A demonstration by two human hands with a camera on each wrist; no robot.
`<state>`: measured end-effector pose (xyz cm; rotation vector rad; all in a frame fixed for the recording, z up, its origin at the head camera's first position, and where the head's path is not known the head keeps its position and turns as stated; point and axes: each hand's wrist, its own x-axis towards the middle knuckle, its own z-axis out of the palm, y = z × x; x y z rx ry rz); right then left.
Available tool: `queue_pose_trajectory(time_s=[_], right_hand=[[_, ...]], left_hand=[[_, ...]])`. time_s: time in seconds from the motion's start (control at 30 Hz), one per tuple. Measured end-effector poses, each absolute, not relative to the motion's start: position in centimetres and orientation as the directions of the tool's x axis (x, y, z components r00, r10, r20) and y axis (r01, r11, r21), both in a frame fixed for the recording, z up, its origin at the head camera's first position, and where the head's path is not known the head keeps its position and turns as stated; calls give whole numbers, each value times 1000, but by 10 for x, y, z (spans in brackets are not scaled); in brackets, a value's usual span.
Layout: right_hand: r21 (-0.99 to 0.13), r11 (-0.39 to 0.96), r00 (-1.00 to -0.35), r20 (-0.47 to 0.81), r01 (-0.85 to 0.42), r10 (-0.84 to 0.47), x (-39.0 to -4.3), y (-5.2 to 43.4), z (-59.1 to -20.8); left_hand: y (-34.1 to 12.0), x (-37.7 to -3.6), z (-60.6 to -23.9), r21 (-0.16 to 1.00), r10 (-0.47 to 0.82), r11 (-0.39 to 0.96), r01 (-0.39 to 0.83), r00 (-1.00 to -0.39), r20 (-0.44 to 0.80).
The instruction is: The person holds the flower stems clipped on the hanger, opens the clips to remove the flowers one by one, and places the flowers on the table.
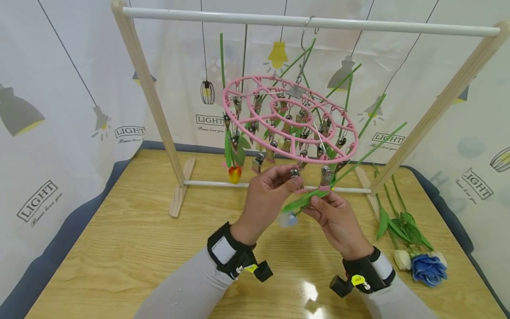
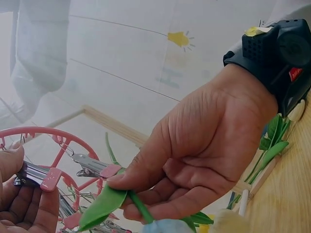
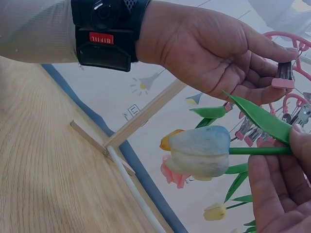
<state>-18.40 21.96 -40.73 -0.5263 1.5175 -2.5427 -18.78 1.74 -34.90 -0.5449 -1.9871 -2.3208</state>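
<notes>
Pale-blue tulip [image 3: 199, 151], clearest from the right wrist, pinched by right hand [image 1: 338, 221]; left hand [image 1: 264, 197] squeezes clip [image 1: 295, 172].

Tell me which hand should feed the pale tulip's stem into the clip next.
Probably the right hand: it pinches the stem and leaf of the pale tulip just below the pink hanger. The left hand is busy pinching a clip, so it looks better placed to hold that open.

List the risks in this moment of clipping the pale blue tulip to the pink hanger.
1. The left hand pinches one clip while the right hand holds the tulip stem by its leaf; the stem might miss the clip.
2. The pink hanger hangs from a single hook, already tilted; pulling may swing it and disturb the clipped stems.
</notes>
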Motion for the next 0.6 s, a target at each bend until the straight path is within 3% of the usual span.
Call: queue_pose_trajectory(time_s=[0.2,0.37,0.47,0.6], right_hand=[[-907,-403,-943,231,-120,-239,-183,221,-408],[-933,-325,-949,233,-157,-210,-182,223,-407],[-945,-282,-955,225,-166,-193,-182,224,-407],[-955,-242,-960,215,-169,-178,-182,225,-405]], left_hand=[[17,-190,-351,943,193,-166,287,-929,317],[15,-191,-353,896,160,-91,435,-882,444],[14,-194,-354,812,123,24,583,-808,576],[13,-197,-357,621,86,207,756,-647,758]])
